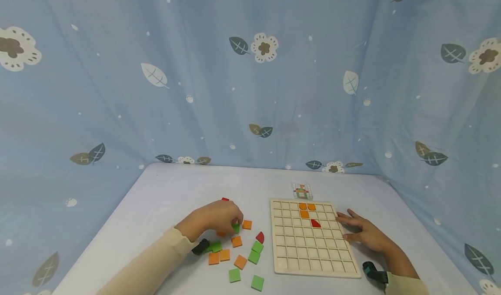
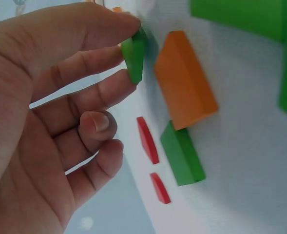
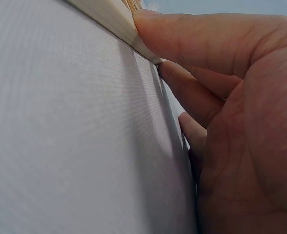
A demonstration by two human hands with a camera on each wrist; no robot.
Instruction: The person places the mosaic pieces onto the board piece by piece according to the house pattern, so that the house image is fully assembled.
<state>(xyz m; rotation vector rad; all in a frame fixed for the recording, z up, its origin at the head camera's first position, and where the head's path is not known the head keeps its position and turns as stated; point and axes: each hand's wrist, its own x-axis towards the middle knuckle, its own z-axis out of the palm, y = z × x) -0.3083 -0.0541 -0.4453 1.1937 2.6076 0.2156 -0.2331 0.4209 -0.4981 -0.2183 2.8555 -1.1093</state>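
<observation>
My left hand (image 1: pixel 220 218) pinches a small green tile (image 2: pixel 135 57) between thumb and fingertips, over the loose tiles left of the board. In the left wrist view an orange tile (image 2: pixel 184 80), another green tile (image 2: pixel 182 153) and two thin red pieces lie close by. My right hand (image 1: pixel 364 232) rests at the right side of a pale wooden grid board (image 1: pixel 317 274), fingers spread and thumb at its edge (image 3: pixel 126 31). Two orange round pieces (image 1: pixel 303 206), an orange square (image 1: pixel 304 214) and a red quarter-round piece (image 1: pixel 315 223) sit in the board's cells.
Several orange and green square tiles (image 1: pixel 240 262) lie scattered on the white table (image 1: pixel 176 186) left of the board, with a red piece (image 1: pixel 260 237) near its left edge. A pattern card (image 1: pixel 302 191) lies behind the board. A blue printed curtain (image 1: pixel 219 112) surrounds the table.
</observation>
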